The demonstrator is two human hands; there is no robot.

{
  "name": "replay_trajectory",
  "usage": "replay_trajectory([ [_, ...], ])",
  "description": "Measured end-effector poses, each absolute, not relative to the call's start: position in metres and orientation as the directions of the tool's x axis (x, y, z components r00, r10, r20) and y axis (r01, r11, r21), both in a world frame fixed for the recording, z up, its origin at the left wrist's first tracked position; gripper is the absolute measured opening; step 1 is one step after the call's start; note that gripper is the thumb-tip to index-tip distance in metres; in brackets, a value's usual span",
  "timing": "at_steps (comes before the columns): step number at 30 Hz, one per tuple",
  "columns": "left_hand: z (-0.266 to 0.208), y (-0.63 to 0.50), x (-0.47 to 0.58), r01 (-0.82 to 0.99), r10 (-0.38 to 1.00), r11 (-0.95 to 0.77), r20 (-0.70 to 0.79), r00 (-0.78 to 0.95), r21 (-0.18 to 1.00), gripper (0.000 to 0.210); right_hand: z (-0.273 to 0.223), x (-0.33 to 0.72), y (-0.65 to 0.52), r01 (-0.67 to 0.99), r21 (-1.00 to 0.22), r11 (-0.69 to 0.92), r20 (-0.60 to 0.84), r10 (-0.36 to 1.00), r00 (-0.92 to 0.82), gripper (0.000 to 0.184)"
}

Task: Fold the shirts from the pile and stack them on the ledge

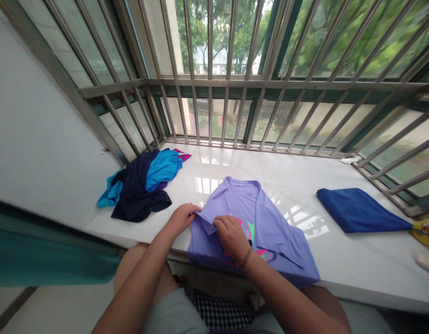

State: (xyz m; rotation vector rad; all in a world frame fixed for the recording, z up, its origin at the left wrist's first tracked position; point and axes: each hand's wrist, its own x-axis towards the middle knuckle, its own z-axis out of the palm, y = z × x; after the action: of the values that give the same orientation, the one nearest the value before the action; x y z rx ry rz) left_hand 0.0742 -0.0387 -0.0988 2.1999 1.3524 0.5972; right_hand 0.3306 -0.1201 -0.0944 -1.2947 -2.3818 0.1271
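A lavender T-shirt point(242, 199) with a bright pink, green and black print lies spread on the white ledge, its lower part hanging over the front edge. My left hand point(182, 218) pinches the shirt at its left side, near the sleeve. My right hand point(232, 235) grips the same folded-in portion a little to the right, fingers closed on the cloth and partly covering the print. The shirt's right sleeve lies folded inward across the body. The collar points toward the window.
A crumpled heap of navy and bright blue clothes point(141, 185) sits at the left by the wall. On the right lies a folded dark blue garment point(360, 211). A yellow item point(425, 234) is at the far right edge. Metal window bars point(235, 83) enclose the ledge point(284, 171).
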Motion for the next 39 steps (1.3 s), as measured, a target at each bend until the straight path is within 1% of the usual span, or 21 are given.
replay_trajectory([
  [3,-0.1,-0.041,0.068,0.678,0.878,-0.439,0.124,0.461,0.59,0.038,-0.096,0.336,-0.122,0.75,-0.245,0.614,0.248,0.788,-0.564,0.021],
  [6,-0.095,-0.044,0.063,0.706,0.877,-0.443,0.103,0.469,0.553,0.041,-0.097,0.34,-0.121,0.754,-0.253,0.607,0.175,0.795,-0.581,0.026],
  [9,-0.083,-0.043,0.067,0.734,0.88,-0.445,0.097,0.465,0.513,0.04,-0.097,0.343,-0.119,0.758,-0.299,0.58,0.169,0.814,-0.556,0.03],
  [12,-0.071,-0.034,0.09,0.732,0.87,-0.482,0.164,0.465,0.482,0.037,-0.098,0.344,-0.119,0.768,-0.323,0.552,0.174,0.833,-0.526,0.034],
  [14,-0.068,-0.024,0.117,0.698,0.824,-0.557,0.199,0.53,0.45,0.038,-0.1,0.344,-0.119,0.772,-0.325,0.546,0.178,0.837,-0.517,0.037],
  [17,-0.076,-0.005,0.158,0.686,0.775,-0.622,0.174,0.607,0.378,0.041,-0.102,0.344,-0.121,0.769,-0.344,0.539,0.181,0.842,-0.509,0.037],
  [19,-0.085,0.01,0.177,0.722,0.793,-0.602,0.15,0.591,0.341,0.042,-0.102,0.344,-0.123,0.764,-0.368,0.53,0.181,0.847,-0.501,0.038],
  [20,-0.09,0.019,0.184,0.739,0.809,-0.582,0.145,0.57,0.341,0.041,-0.102,0.344,-0.124,0.76,-0.379,0.527,0.182,0.848,-0.498,0.038],
  [23,-0.1,0.048,0.194,0.778,0.868,-0.489,0.136,0.477,0.393,0.038,-0.102,0.347,-0.125,0.75,-0.405,0.523,0.187,0.85,-0.492,0.037],
  [26,-0.103,0.078,0.202,0.821,0.921,-0.384,0.113,0.372,0.423,0.036,-0.102,0.349,-0.126,0.72,-0.445,0.533,0.219,0.844,-0.489,0.03],
  [29,-0.103,0.102,0.212,0.855,0.956,-0.289,0.08,0.283,0.43,0.031,-0.103,0.35,-0.126,0.707,-0.504,0.495,0.293,0.869,-0.4,0.026],
  [32,-0.104,0.117,0.221,0.871,0.974,-0.219,0.044,0.222,0.44,0.023,-0.105,0.35,-0.126,0.782,-0.53,0.328,0.316,0.932,-0.176,0.019],
  [35,-0.105,0.124,0.223,0.867,0.981,-0.183,0.023,0.194,0.463,0.014,-0.111,0.348,-0.125,0.867,-0.48,0.132,0.276,0.961,0.007,0.018],
  [37,-0.106,0.126,0.222,0.86,0.984,-0.165,0.016,0.179,0.483,0.015,-0.115,0.347,-0.123,0.898,-0.434,0.07,0.254,0.966,0.048,0.018],
  [39,-0.107,0.126,0.22,0.852,0.986,-0.151,0.016,0.165,0.502,0.017,-0.12,0.347,-0.121,0.912,-0.407,0.055,0.238,0.97,0.048,0.011],
])
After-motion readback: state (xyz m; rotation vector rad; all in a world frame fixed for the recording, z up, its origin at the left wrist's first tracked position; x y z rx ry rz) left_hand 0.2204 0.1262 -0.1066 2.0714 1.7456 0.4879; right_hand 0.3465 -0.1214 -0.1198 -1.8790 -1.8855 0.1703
